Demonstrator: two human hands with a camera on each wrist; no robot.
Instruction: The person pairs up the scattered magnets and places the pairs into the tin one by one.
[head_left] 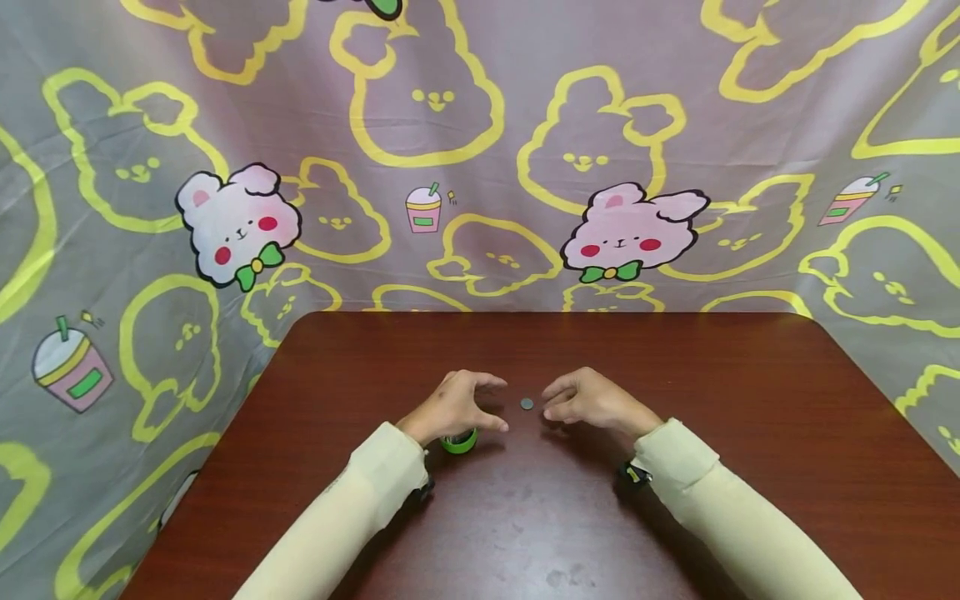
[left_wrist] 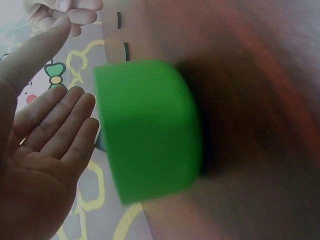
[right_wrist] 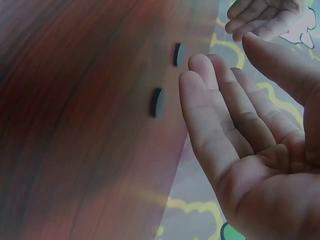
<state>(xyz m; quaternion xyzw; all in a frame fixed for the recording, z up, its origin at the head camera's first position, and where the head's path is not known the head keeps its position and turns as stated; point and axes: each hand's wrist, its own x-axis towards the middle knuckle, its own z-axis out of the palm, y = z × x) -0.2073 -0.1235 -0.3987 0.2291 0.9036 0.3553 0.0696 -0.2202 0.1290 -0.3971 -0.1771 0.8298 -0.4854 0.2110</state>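
Between the two hands, a small grey disc (head_left: 527, 404) lies on the table. Both wrist views show two such dark discs, a nearer disc (right_wrist: 157, 102) and a farther disc (right_wrist: 177, 55); only one is visible in the head view. My left hand (head_left: 457, 404) is just left of the disc, thumb and fingers spread apart, holding nothing. Below that hand sits a round green object (head_left: 459, 442), partly covered by the hand; it looms large and blurred in the left wrist view. My right hand (head_left: 592, 400) hovers right of the disc, fingers relaxed, gripping nothing.
The brown wooden table (head_left: 750, 400) has rounded far corners. A curtain (head_left: 480, 192) with rabbit and cup prints hangs behind it and along both sides.
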